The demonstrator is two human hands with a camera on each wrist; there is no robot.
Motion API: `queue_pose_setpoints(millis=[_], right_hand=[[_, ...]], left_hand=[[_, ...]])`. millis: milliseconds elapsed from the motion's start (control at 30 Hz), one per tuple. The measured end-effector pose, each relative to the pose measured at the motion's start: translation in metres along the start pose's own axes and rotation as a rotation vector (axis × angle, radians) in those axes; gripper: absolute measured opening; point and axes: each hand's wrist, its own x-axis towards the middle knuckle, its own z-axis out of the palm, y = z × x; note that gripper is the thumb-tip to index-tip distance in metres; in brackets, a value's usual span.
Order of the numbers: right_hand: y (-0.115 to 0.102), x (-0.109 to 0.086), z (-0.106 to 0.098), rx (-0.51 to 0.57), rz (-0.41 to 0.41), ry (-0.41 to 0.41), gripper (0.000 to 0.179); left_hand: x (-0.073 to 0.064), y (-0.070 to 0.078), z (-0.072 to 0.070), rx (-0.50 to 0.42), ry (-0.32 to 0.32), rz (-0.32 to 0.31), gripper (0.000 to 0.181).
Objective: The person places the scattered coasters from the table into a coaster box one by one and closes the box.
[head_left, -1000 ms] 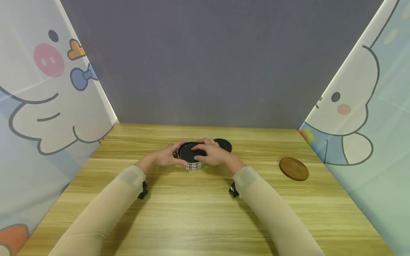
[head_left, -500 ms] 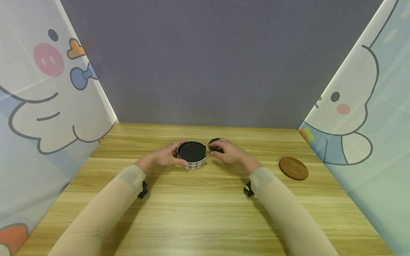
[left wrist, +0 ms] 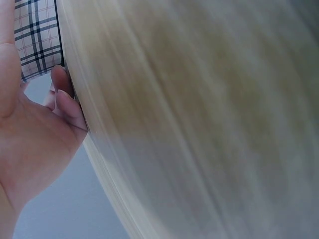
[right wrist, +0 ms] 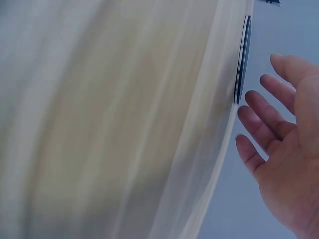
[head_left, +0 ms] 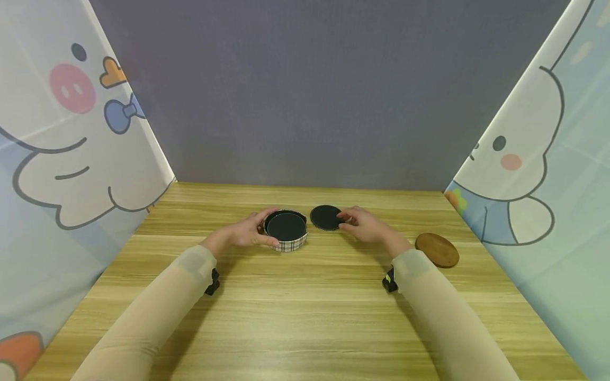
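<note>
A round plaid box [head_left: 292, 245] holds a black disc [head_left: 286, 226] inside its rim. My left hand [head_left: 248, 232] grips the box from the left, thumb in front and fingers round the back. In the left wrist view the box's plaid wall [left wrist: 37, 37] shows beyond the left palm [left wrist: 40, 139]. On the wooden table to the right of the box lies a flat round black coaster [head_left: 325, 217]. My right hand [head_left: 366, 224] hovers at its right edge, fingertips overlapping it in the head view. Seen from the right wrist, the loosely bent fingers [right wrist: 264, 119] hold nothing and the coaster [right wrist: 242, 59] lies just past them.
A round brown wooden disc [head_left: 437, 250] lies on the right part of the table [head_left: 295, 317], beside the right forearm. A grey panel [head_left: 305, 95] rises behind the table. Cartoon-printed cloths [head_left: 71, 159] stand at both sides.
My right hand has moved right, from over the plaid box, across the black coaster, to its right edge. The box's inside and the coaster now show. My left hand has stayed on the box.
</note>
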Motion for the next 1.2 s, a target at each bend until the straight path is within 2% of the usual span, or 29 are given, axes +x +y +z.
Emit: queue_pose_setpoints(millis=[200,333,567,733,867,1033,1200], right_hand=[[0.007,0.0,-0.003,-0.03,0.024,0.011,0.046],[0.003,0.004,-0.003,-0.098,0.031,0.008,0.051],[-0.011,0.024,0.005,-0.214,0.056,-0.083,0.058],[-0.016,0.035,0.01,-0.202,0.12,-0.143,0.056],[-0.017,0.039,0.012,-0.165,0.161,-0.148,0.055],[-0.016,0.039,0.011,-0.206,0.15,-0.131,0.053],[-0.02,0.029,0.009,-0.223,0.136,-0.126,0.052]], left_hand=[[0.001,0.0,-0.001,0.005,-0.003,0.002,0.111],[0.001,0.0,-0.001,0.005,-0.003,0.001,0.111],[0.001,0.0,-0.001,0.008,-0.015,0.003,0.112],[0.001,0.0,0.0,-0.007,-0.024,-0.003,0.113],[0.001,0.0,0.0,-0.01,-0.018,-0.008,0.112],[0.001,0.0,0.001,-0.004,-0.011,-0.012,0.11],[0.0,0.001,0.001,0.003,0.004,-0.006,0.107]])
